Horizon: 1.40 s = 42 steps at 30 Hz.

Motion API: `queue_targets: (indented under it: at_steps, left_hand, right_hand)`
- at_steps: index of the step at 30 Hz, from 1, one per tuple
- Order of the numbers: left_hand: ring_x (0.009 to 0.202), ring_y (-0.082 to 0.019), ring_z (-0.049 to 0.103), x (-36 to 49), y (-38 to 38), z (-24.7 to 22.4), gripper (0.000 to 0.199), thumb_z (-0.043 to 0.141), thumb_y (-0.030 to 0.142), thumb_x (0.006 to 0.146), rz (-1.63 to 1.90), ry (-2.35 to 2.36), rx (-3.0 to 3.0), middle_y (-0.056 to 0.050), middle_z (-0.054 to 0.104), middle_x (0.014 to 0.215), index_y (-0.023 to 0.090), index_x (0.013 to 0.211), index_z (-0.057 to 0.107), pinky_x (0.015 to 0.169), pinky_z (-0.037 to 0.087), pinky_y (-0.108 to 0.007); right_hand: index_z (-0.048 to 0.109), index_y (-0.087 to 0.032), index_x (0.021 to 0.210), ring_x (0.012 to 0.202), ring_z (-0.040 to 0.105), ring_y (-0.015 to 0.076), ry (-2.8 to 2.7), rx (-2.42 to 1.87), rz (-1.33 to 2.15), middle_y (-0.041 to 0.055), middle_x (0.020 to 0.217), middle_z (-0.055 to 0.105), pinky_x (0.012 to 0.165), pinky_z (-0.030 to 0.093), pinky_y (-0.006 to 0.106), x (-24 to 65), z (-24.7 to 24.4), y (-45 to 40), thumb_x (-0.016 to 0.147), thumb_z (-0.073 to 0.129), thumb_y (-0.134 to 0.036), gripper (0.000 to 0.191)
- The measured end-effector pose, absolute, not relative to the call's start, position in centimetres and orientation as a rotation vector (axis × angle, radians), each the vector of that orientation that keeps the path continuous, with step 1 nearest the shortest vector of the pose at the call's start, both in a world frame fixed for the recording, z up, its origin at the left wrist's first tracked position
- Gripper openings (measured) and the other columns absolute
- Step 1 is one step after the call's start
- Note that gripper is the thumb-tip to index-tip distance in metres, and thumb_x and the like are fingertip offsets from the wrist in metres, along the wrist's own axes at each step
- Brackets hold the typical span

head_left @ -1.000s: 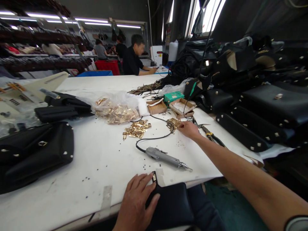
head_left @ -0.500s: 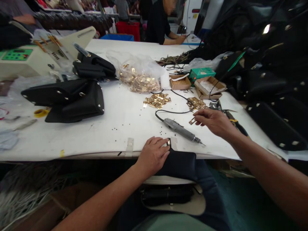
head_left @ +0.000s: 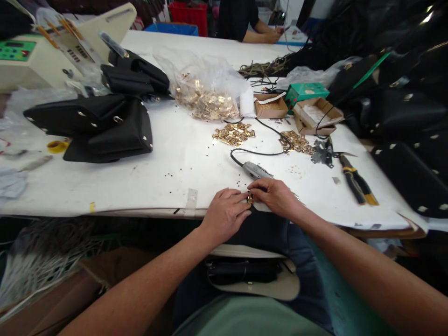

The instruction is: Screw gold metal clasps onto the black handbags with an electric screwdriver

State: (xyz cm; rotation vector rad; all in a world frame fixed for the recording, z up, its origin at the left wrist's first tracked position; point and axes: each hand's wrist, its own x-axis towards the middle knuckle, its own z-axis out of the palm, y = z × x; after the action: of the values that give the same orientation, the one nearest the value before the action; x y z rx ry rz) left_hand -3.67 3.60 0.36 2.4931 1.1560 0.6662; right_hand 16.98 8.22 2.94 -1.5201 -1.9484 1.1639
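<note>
A black handbag [head_left: 269, 231] with a pale lining rests on my lap, its flap reaching up onto the table edge. My left hand [head_left: 227, 213] is closed on the flap's end, fingertips pressed beside the metal fitting there. My right hand [head_left: 275, 197] pinches a gold metal plate [head_left: 249, 198] against that same end; the fingers partly cover it. Just beyond my right hand lies a grey electric screwdriver [head_left: 258, 170], its tip hidden behind the hand.
Piles of gold fittings [head_left: 235, 135] lie near a clear bag [head_left: 210, 95] of more. Pliers [head_left: 359, 179] and small boxes [head_left: 271, 108] are to the right. Finished black bags [head_left: 108, 126] stand left, others are heaped right. A person's hands [head_left: 275, 35] work across the table.
My right hand has moved left with the gold plate, from beside the screwdriver to the flap's end. My left hand stays on the flap. The view has tilted down a little.
</note>
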Motion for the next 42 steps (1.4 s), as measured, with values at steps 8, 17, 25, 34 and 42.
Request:
queue_targets:
  at_steps: [8,17,25,34,42]
  left_hand:
    - [0.121,-0.025,0.058,-3.7,3.6,0.3,0.026,0.064,0.026,0.097,0.647,1.161,2.481,-0.005,0.071,0.130,0.026,0.120,0.073,0.104,0.048,-0.049]
    - [0.120,-0.026,0.056,-3.5,3.5,1.0,0.024,0.061,0.026,0.097,0.614,1.182,2.472,-0.008,0.068,0.128,0.025,0.117,0.074,0.104,0.047,-0.049]
    - [0.119,-0.027,0.055,-3.4,3.5,1.0,0.022,0.061,0.027,0.097,0.564,1.210,2.460,-0.007,0.067,0.126,0.025,0.114,0.074,0.105,0.045,-0.050]
    - [0.119,-0.026,0.055,-3.5,3.5,0.8,0.020,0.062,0.027,0.096,0.569,1.206,2.462,-0.007,0.066,0.125,0.025,0.113,0.073,0.107,0.042,-0.050]
    - [0.120,-0.027,0.054,-3.6,3.5,0.7,0.024,0.062,0.028,0.097,0.553,1.198,2.467,-0.006,0.067,0.126,0.025,0.119,0.070,0.108,0.040,-0.050]
  right_hand:
    - [0.077,-0.024,0.095,0.095,0.069,0.0211,-2.103,-1.444,1.050,0.0041,0.096,0.074,0.089,0.053,0.036,16.6,2.3,8.2,0.093,0.060,-0.021,0.017]
    - [0.074,-0.022,0.102,0.086,0.067,0.0206,-2.080,-1.542,0.864,0.0049,0.093,0.072,0.082,0.053,0.035,16.6,1.6,7.8,0.092,0.067,-0.025,0.013]
    - [0.068,-0.022,0.090,0.083,0.065,0.0198,-2.161,-1.588,0.867,0.0040,0.090,0.070,0.078,0.050,0.034,16.4,2.3,8.0,0.085,0.055,-0.012,0.017]
    - [0.066,-0.022,0.084,0.060,0.060,0.0188,-2.149,-1.825,1.014,0.0028,0.070,0.069,0.056,0.041,0.033,15.3,3.3,8.8,0.080,0.061,-0.021,0.007]
    - [0.065,-0.021,0.074,0.068,0.062,0.0205,-2.324,-1.788,0.999,0.0060,0.074,0.067,0.063,0.042,0.034,15.5,3.7,9.8,0.094,0.047,-0.020,0.027]
